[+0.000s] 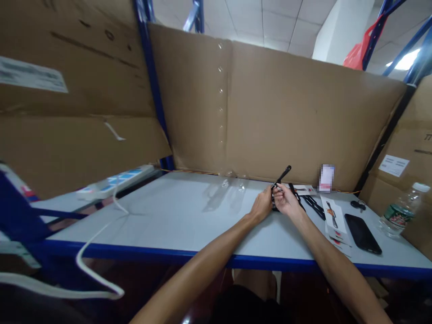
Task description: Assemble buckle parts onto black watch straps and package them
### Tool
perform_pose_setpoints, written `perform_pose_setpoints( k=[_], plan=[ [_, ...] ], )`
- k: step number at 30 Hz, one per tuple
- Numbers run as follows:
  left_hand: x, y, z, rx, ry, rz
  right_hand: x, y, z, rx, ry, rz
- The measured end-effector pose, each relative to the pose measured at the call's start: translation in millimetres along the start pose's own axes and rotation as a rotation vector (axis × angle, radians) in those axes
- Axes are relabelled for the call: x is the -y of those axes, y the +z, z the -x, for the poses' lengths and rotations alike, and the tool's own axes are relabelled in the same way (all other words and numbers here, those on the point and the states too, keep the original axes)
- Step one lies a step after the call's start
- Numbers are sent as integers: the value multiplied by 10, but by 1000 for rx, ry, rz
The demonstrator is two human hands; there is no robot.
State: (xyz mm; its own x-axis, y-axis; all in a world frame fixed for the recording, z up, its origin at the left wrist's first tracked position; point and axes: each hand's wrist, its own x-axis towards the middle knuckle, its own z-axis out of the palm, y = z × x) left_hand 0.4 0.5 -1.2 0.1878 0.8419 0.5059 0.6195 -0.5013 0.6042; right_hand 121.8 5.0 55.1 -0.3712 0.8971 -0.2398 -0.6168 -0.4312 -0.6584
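Note:
My left hand (262,205) is closed around a slim tool with a black handle (284,173), a hole at its tip. The handle slants up and to the right out of my fist; the tool's other end is mostly hidden by my fingers. Against it, my right hand (286,199) has its fingers pinched together, touching the tool near my left fingers. Whether they grip a separate small part cannot be made out. Right beside my right hand lie several black handled pieces (313,206), close to printed cards (332,216) picturing a black-handled tool.
A black phone (362,234) and a plastic bottle (401,211) lie and stand at the right, with keys (357,205) behind. Clear plastic packaging (224,191) sits left of my hands. A power strip (116,181) with a white cable (97,234) is at the left. Cardboard (286,112) walls the back.

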Motion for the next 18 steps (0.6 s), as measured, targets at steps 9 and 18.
perform_pose_setpoints(
  k=[9, 18],
  plan=[
    [-8, 5, -27, -49, -85, 9, -72, -32, -5, -58, -211, 243],
    [-67, 4, -13, 3, -149, -53, -80, -114, -71, -210, -434, 833]
  ],
)
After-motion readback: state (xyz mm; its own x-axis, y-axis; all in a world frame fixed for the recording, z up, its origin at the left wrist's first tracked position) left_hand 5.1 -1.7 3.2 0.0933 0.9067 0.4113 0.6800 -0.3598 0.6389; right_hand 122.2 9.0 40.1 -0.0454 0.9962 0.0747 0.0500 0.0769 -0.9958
